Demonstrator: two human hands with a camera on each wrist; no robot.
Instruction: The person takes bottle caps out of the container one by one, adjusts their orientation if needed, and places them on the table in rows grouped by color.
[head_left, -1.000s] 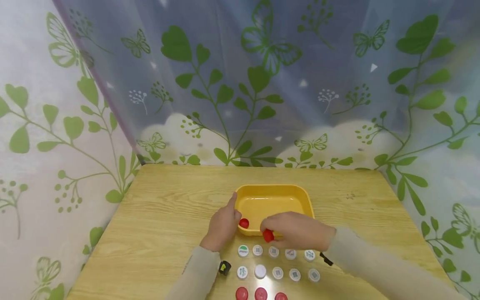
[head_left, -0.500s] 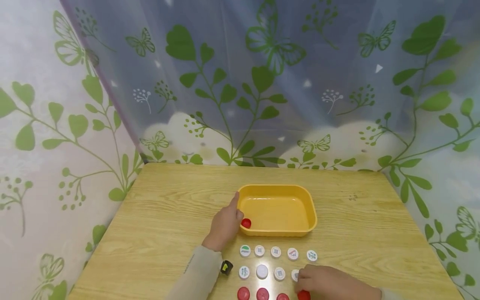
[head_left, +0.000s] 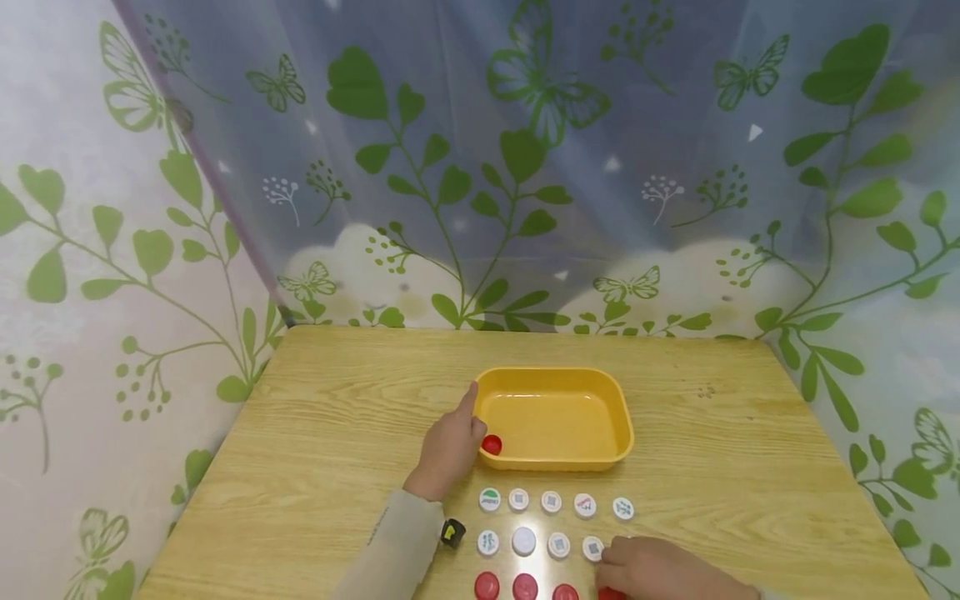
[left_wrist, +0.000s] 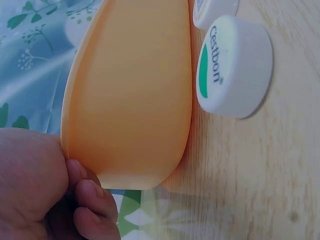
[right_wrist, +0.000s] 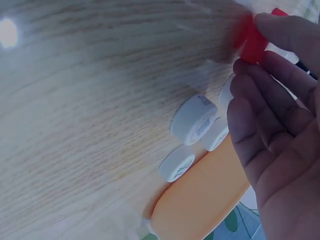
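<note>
In the head view, my left hand (head_left: 447,450) grips the left end of a yellow plastic tray (head_left: 555,463), index finger stretched along its side. The left wrist view shows curled fingers (left_wrist: 95,197) against the tray's rim. A red bottle cap (head_left: 492,445) lies inside the tray's near-left corner. At the lower right, my right hand (head_left: 660,568) pinches another red bottle cap (right_wrist: 255,45) between thumb and index finger at the table, beside a row of red bottle caps (head_left: 525,586). Its other fingers hang loosely curled. The hand hides part of the white rows.
Two rows of white bottle caps (head_left: 551,502) lie between the tray and the red row. One is printed "C'estbon" (left_wrist: 235,67). The wooden table (head_left: 360,392) meets a patterned curtain (head_left: 465,208) at its back and sides. A black wrist strap piece (head_left: 453,533) shows by the left sleeve.
My right hand has carried the red bottle cap from the tray's front rim down and right, to the right end of the red row. My left hand stays on the tray.
</note>
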